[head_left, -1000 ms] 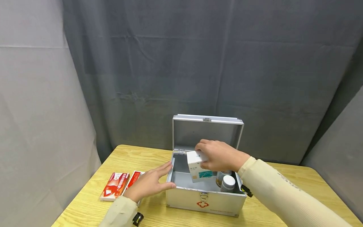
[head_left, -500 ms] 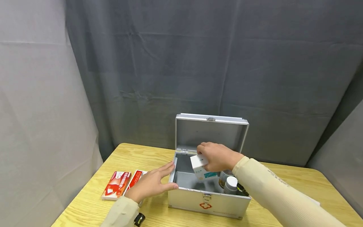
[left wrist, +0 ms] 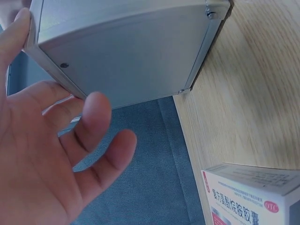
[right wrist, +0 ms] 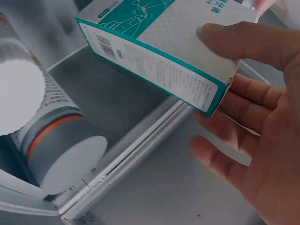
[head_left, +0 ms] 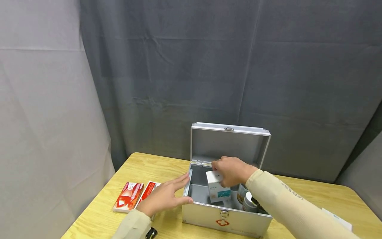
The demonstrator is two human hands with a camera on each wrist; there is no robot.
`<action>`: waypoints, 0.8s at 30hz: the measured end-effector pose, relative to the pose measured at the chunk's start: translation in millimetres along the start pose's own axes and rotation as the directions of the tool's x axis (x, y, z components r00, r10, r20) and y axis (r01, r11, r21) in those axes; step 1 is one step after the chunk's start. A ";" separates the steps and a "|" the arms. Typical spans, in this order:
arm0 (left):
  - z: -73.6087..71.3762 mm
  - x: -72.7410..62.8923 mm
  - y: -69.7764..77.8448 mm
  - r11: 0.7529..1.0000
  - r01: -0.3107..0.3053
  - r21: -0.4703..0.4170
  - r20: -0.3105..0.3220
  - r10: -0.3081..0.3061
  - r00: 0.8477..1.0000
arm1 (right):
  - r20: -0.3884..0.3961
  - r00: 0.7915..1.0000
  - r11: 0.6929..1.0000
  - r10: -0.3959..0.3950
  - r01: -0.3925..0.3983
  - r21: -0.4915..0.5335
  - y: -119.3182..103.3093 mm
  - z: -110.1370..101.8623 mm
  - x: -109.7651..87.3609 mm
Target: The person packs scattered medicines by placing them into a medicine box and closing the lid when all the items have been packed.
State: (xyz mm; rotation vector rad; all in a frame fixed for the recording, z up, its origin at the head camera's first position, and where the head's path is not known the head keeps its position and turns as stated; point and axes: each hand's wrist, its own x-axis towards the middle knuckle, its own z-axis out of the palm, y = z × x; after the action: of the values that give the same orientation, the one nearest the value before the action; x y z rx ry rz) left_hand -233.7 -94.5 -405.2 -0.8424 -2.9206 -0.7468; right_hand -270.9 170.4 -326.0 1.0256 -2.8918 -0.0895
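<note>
An aluminium first-aid case with a red cross emblem stands on the table, its lid raised. My right hand grips a white and teal medicine box by its upper end, over the left-middle of the case's inside. In the right wrist view the thumb lies on the printed face of the box, with fingers behind it. Beside it in the case are two bottles, one white-capped and one partly hidden jar. My left hand has its fingers spread, fingertips touching the case's left rim.
Left of the case lie a red and white box and a second box, partly behind the left hand. A white item lies on the table at right, partly behind the right sleeve. A grey curtain hangs behind the table.
My right hand has lowered the medicine box deeper into the case and turned it more upright. The left hand stays at the rim. The head view has shifted slightly left.
</note>
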 end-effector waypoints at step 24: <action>-0.4 -9.5 4.2 1.000 -0.008 0.002 -0.015 0.008 1.000 | -0.012 0.999 0.999 -0.039 0.038 -0.033 6.0 25.6 -10.3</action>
State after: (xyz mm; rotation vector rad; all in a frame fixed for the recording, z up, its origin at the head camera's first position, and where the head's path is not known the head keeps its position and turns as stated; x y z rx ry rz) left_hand -223.5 -96.2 -404.3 -0.8435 -2.9023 -0.7468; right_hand -268.9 182.3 -351.5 1.0726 -2.8499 -0.1316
